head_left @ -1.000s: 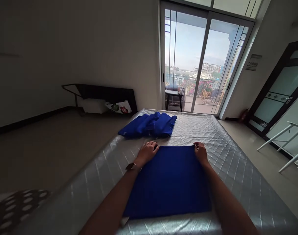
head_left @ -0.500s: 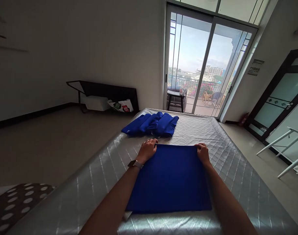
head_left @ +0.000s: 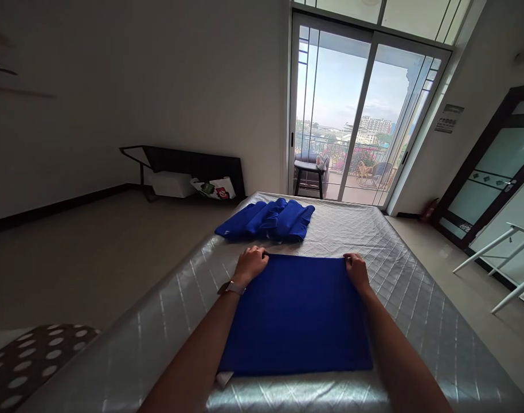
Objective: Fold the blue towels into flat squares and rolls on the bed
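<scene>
Flat blue cloth (head_left: pixel 300 315): spread smooth, roughly rectangular, on the near part of the bed (head_left: pixel 412 321), which has a silvery quilted cover. A small white tag (head_left: pixel 225 378) sticks out at the cloth's near left corner.

Left hand (head_left: pixel 252 264): fingers curled closed over the cloth's far left corner; a watch (head_left: pixel 234 288) is on the wrist. Right hand (head_left: pixel 355 268): thumb and fingers pinched closed on the far right corner. Far edge runs nearly straight between them.

Bunched blue cloth (head_left: pixel 266 221): lies in folds on the bed, left of its middle, beyond the flat piece and apart from it.

Containers: white box (head_left: pixel 171 184) on the floor, beyond the bed to its left, below a low black rack (head_left: pixel 193 160); contents cannot be told. Printed bag (head_left: pixel 214 188) just right of the box; contents also not visible.

Beyond the bed's far end: glass sliding door (head_left: pixel 359 115), dark stool (head_left: pixel 308 167) by its left part. Right of the bed: white-legged furniture (head_left: pixel 503 252). Left of the bed's near end: brown item with white dots (head_left: pixel 42 355), partly out of view.
</scene>
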A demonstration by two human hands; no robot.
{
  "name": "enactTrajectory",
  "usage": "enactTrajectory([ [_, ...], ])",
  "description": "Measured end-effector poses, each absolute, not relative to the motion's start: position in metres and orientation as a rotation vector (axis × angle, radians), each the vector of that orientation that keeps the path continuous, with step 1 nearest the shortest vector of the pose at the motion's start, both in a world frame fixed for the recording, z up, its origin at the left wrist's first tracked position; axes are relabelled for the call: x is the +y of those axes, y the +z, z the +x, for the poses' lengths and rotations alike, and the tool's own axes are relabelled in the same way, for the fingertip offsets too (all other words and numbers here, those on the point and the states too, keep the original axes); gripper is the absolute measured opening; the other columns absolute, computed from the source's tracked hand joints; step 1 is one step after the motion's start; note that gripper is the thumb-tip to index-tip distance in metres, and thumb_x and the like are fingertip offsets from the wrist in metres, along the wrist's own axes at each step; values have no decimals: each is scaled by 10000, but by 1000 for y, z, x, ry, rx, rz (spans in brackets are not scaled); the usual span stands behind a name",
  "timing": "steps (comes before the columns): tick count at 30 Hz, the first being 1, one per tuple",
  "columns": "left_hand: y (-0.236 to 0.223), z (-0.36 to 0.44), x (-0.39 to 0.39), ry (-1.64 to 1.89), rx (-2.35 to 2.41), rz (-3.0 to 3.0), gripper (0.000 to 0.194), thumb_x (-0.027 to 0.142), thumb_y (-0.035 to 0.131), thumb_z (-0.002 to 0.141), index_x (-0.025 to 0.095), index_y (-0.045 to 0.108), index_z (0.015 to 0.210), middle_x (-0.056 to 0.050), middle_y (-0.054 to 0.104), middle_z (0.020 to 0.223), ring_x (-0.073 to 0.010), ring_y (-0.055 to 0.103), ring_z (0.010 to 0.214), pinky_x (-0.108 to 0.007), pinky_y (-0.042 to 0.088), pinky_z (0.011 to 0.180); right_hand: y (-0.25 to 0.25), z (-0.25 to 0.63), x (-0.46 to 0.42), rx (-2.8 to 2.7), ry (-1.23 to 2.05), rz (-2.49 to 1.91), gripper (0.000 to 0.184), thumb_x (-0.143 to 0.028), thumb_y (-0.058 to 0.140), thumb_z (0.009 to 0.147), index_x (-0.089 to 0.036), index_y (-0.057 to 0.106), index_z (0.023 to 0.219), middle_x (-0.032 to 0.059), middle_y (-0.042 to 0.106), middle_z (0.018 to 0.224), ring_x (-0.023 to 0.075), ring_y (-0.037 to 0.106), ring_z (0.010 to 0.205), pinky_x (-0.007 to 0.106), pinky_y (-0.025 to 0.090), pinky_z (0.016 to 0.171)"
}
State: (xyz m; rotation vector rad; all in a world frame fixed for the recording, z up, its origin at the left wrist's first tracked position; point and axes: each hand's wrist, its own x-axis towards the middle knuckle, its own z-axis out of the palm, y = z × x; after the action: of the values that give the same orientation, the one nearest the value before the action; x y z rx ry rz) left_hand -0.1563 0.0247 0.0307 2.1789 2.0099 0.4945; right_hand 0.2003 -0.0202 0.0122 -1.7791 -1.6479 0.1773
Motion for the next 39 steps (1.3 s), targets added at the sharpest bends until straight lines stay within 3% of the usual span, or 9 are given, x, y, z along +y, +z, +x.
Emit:
enactTrajectory([
  [10, 37, -169, 31, 657, 1828, 2085, 276, 233, 528, 873, 227, 733, 1057, -46, 773, 1125, -207, 693, 1104, -269, 511, 959, 12, 204, -16, -1525, 256, -1740, 296, -211, 496, 881, -216, 749, 1035, 56, 757, 1057, 207, 700, 953, 327, 518, 924],
  [19, 37, -177, 29, 841, 1769, 1829, 249, 304, 653, 798, 219, 748, 1012, -38, 803, 972, -233, 739, 980, -305, 565, 881, 13, 206, -18, -1503, 276, -1732, 301, -203, 505, 839, -218, 771, 979, 48, 768, 1042, 202, 710, 954, 319, 521, 929],
  [27, 35, -175, 33, 876, 1787, 1798, 228, 226, 587, 809, 213, 763, 951, -31, 803, 979, -223, 733, 1011, -291, 554, 904, 11, 208, -15, -1493, 315, -1713, 271, -272, 559, 832, -210, 783, 969, 59, 773, 1034, 213, 721, 930, 327, 530, 931],
  [39, 30, -177, 29, 906, 1798, 1854, 222, 238, 610, 828, 217, 773, 978, -16, 802, 1007, -208, 727, 1039, -282, 545, 944, 14, 206, -15, -1536, 275, -1752, 280, -221, 527, 870, -200, 780, 988, 57, 766, 1060, 216, 700, 1024, 329, 504, 987],
])
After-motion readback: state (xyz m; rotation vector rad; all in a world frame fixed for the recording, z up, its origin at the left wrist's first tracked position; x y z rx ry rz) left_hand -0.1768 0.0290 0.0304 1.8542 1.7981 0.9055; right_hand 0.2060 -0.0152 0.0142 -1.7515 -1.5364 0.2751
